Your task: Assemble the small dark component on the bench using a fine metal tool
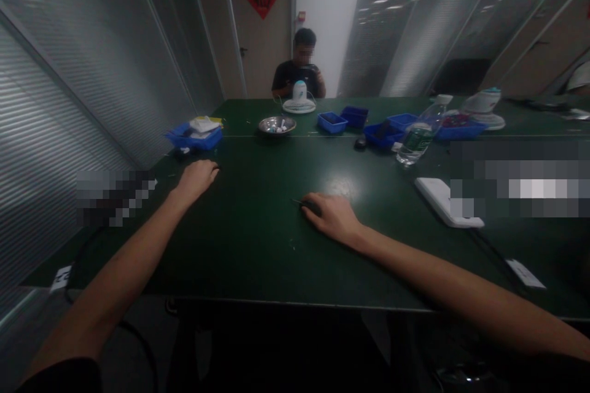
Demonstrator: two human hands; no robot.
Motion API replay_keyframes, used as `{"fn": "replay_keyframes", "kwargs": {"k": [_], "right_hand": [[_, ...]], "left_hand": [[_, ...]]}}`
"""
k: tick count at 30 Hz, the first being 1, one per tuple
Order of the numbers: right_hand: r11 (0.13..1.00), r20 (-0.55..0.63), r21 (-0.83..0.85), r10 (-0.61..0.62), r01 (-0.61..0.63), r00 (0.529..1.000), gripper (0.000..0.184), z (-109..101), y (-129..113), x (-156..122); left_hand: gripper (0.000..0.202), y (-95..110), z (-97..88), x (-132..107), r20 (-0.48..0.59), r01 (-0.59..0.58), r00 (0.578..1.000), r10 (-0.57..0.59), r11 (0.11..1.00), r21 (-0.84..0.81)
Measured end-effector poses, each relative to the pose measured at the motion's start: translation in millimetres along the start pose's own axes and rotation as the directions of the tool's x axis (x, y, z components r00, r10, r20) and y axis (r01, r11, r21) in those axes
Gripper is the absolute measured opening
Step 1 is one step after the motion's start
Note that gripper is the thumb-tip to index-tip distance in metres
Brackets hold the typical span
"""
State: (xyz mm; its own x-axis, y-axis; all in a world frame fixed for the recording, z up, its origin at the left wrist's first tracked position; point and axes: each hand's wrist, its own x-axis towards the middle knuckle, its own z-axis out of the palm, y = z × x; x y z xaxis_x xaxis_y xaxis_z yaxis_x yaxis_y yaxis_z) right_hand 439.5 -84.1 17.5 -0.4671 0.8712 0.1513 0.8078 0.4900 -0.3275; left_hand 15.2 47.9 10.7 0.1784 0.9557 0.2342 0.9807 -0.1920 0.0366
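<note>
Both my arms reach out over a dark green table (258, 245). My left hand (197, 177) rests on the table at the left with its fingers curled under, and I cannot see anything in it. My right hand (332, 215) lies near the middle of the table, fingers closed over a small dark thing (308, 205) with a thin tip that sticks out to the left. I cannot make out what that thing is.
A metal bowl (277, 125), several blue trays (332, 121) and a clear water bottle (417, 141) stand further back. A white power strip (445, 199) lies at the right. A small white fan (299, 98) faces me; a person sits behind it at the far end.
</note>
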Motion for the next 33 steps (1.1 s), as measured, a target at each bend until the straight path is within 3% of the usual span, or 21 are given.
{"fn": "replay_keyframes", "kwargs": {"k": [4,15,20,22,25,27,30,33], "right_hand": [[1.0,-0.003,-0.006,-0.007,0.007,1.0,0.035,-2.4,-1.5,-1.5],[1.0,0.0,-0.001,-0.008,0.008,1.0,0.035,-3.7,-3.3,-2.8],[1.0,0.0,0.007,-0.019,0.019,1.0,0.034,-1.6,-0.7,-1.2],[0.999,-0.013,0.015,-0.047,0.047,0.999,0.034,-0.4,-0.3,-0.5],[0.993,-0.035,0.036,-0.112,0.114,0.993,0.036,0.6,-1.6,0.1],[0.989,-0.038,0.037,-0.145,0.146,0.989,0.037,0.4,-3.2,0.2],[0.986,-0.031,0.006,-0.169,0.169,0.985,0.037,-0.1,-4.8,0.2],[0.981,-0.025,-0.016,-0.194,0.194,0.981,0.036,0.7,-4.4,-0.1]], "left_hand": [[0.027,-9.3,2.8,1.2,-0.067,0.002,0.998,-0.01,0.992,-0.123],[0.027,-11.2,2.6,0.5,-0.075,-0.024,0.997,0.017,0.995,-0.095],[0.025,-10.1,1.5,-0.5,-0.069,-0.056,0.997,0.04,0.968,-0.244],[0.026,2.9,-1.0,-3.0,-0.037,-0.051,0.998,0.041,0.932,-0.36],[0.031,41.6,-5.9,-11.7,0.05,-0.083,0.99,0.129,0.843,-0.532],[0.032,74.7,-8.4,-20.0,0.1,-0.152,0.957,0.272,0.764,-0.626],[0.032,118.2,-9.7,-31.4,0.11,-0.247,0.874,0.474,0.627,-0.739],[0.031,140.9,-9.3,-38.0,0.081,-0.283,0.843,0.532,0.565,-0.775]]}}
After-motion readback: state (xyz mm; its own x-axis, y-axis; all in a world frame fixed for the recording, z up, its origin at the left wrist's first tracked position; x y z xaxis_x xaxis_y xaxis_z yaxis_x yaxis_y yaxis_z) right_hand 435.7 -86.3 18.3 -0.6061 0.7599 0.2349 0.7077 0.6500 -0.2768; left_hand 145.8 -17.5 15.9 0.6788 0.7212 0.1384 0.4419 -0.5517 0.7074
